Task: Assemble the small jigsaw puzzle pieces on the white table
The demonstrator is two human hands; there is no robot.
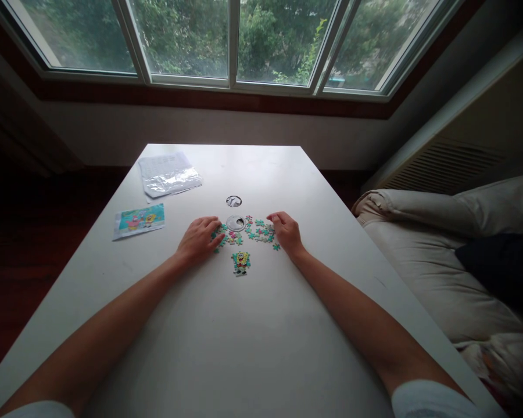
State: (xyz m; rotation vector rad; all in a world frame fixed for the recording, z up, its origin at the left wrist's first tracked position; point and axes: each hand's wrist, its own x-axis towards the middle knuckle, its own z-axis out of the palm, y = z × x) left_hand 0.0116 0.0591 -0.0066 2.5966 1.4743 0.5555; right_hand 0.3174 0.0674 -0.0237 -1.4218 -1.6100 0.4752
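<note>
Loose jigsaw pieces [261, 232], mostly turquoise with some pink and white, lie in two loose groups on the white table [244, 337]. My left hand [199, 238] rests palm down at the left group, its fingers stretched out over some pieces. At the right edge of the other group is my right hand [287, 233], with fingers curled and the thumb near the index finger. Whatever it may pinch is too small to make out. Nearer to me lies a joined section of puzzle [241, 263] showing a yellow cartoon figure.
A round, silvery can-like object [232, 224] stands behind the pieces, with a small round disc [233, 201] beyond it. On the left are a picture card [139, 221] and a clear plastic sleeve with papers [169, 174]. A beige sofa [418, 255] flanks the table's right side.
</note>
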